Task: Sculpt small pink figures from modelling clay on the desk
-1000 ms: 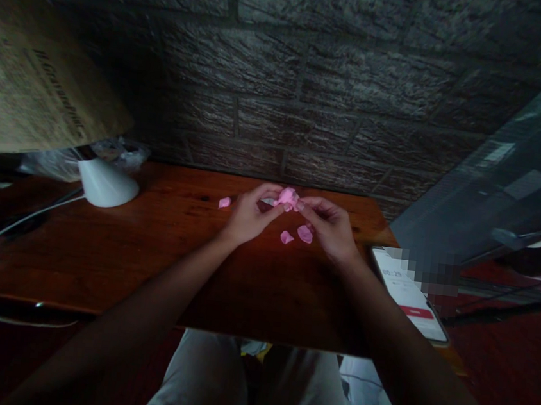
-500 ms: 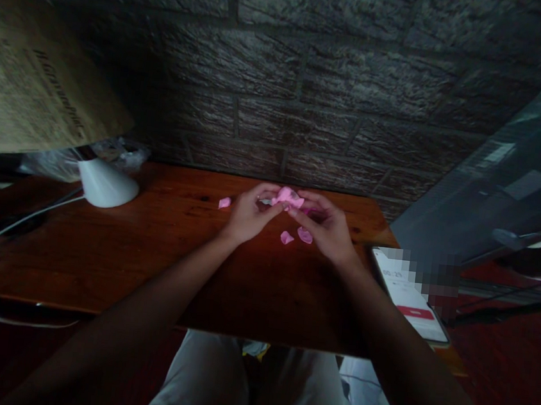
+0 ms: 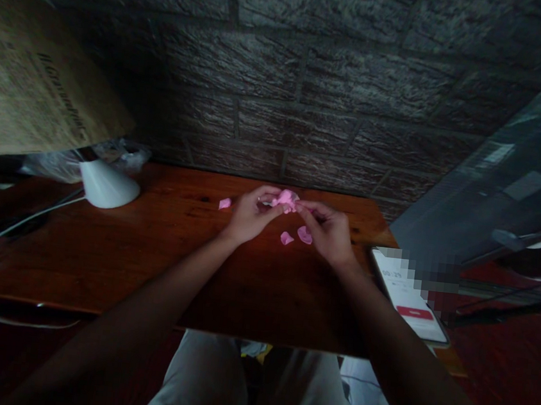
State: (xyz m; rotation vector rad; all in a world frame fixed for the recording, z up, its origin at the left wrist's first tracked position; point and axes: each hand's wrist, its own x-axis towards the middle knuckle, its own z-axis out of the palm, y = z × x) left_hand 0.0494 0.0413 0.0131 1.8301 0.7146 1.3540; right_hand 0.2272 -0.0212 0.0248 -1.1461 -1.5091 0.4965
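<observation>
A crumpled pink lump (image 3: 285, 199), perhaps soft clay or folded paper, is held between both hands above the far part of the wooden table. My left hand (image 3: 248, 218) grips it from the left, thumb in front and fingers behind. At its right edge, my right hand (image 3: 335, 232) pinches the lump with thumb and forefinger. Two small pink pieces lie just below the hands: a pointed one (image 3: 287, 238) and a rounder one (image 3: 304, 234). Left of my left hand sits another pink piece (image 3: 224, 203). The fingers partly hide the lump.
A lamp with a white base (image 3: 108, 184) and printed paper shade (image 3: 37, 75) stands at the left, its white cable (image 3: 16, 227) trailing off. A lit phone (image 3: 409, 301) rests by the right table edge. Behind the table (image 3: 114, 257) rises a dark brick wall (image 3: 275, 61).
The lump has turned slightly between my fingers, and my right fingertips have shifted a little to the right along its edge. The loose pink pieces stay put.
</observation>
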